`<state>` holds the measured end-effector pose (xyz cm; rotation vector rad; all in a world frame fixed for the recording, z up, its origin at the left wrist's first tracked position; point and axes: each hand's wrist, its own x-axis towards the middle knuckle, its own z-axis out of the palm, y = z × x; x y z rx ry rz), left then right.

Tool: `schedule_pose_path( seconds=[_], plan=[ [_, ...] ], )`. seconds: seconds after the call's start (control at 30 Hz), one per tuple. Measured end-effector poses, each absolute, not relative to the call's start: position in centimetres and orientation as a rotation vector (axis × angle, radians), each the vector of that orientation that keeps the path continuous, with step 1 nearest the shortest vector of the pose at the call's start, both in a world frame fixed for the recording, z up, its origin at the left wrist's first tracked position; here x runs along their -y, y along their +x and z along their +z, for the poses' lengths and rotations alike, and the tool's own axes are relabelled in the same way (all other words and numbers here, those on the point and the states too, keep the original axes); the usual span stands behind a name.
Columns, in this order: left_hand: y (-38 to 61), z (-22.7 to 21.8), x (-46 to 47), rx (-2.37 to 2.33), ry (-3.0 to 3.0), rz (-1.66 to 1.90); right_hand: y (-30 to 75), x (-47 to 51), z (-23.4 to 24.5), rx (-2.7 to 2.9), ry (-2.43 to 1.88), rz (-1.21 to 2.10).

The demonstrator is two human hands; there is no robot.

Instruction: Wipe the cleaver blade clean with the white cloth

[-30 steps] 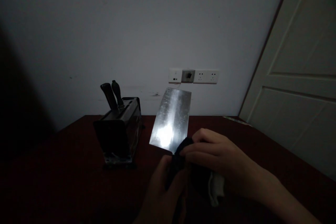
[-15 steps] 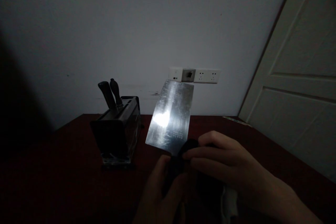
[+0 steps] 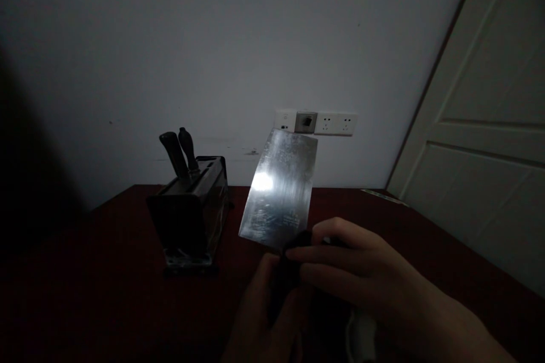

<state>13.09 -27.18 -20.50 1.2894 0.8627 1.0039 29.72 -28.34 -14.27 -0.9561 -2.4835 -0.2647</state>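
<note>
My left hand (image 3: 259, 306) is closed round the dark handle of a cleaver (image 3: 279, 190), whose wide shiny blade points up and away, catching a bright glare. My right hand (image 3: 357, 272) is closed on a dark cloth (image 3: 298, 241) pressed against the base of the blade, just above the handle. A pale patch of the cloth or another rag (image 3: 361, 334) shows below my right palm. Left of the cleaver, a black knife block (image 3: 191, 215) stands on the dark red table (image 3: 106, 272), with two dark knife handles (image 3: 179, 153) sticking up from it.
The scene is very dim. A grey wall stands behind the table with a strip of power sockets (image 3: 315, 122). A white panelled door (image 3: 489, 136) is at the right. A thin pale strip (image 3: 383, 195) lies at the table's far right edge.
The blade has tilted slightly and its glare has moved up the steel. My right hand with the cloth has shifted a little along the blade's base. The knife block has not moved.
</note>
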Motion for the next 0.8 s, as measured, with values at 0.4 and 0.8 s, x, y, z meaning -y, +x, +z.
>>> schedule_pose_path(
  seconds=[0.4,0.8],
  plan=[
    [13.6,-20.4,26.8,-0.778,1.242,1.023,30.4,27.9,-15.6,2.265,-1.006,-0.066],
    [14.4,-22.3,27.0,-0.904,1.201,1.067,30.3,27.9,-15.2,2.471,-1.085,-0.085]
  ],
)
